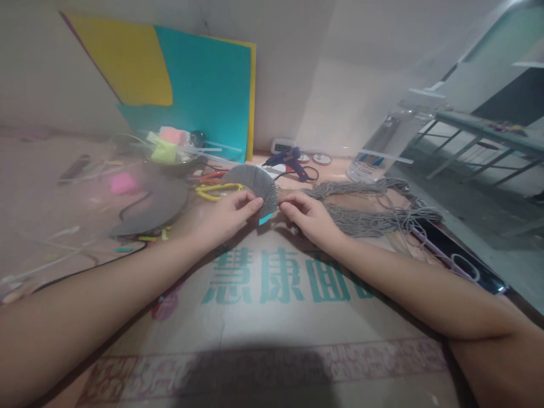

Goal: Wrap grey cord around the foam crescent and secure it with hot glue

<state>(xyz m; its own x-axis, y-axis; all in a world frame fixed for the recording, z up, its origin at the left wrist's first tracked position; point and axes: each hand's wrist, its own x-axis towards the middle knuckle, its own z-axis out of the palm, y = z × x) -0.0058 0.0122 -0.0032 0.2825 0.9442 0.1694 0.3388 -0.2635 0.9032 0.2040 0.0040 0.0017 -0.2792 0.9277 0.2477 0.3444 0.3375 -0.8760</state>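
My left hand [240, 214] pinches the lower edge of a rounded piece wrapped in grey yarn [257, 184], with a bit of teal showing at its bottom. Close by on the right, my right hand [308, 215] has its thumb and fingers pressed together at the piece's right side; what they hold is too small to make out. A loose bundle of grey yarn [374, 218] lies just beyond my right hand. Yellow-handled scissors [212, 192] rest behind my left hand.
Behind are a glue gun [291, 161], tape rolls, a clear bottle [385, 141] and teal and yellow sheets [208, 85]. A dark round disc [159, 207] and pink lump [123, 182] lie left. A phone [463, 258] lies at the right edge.
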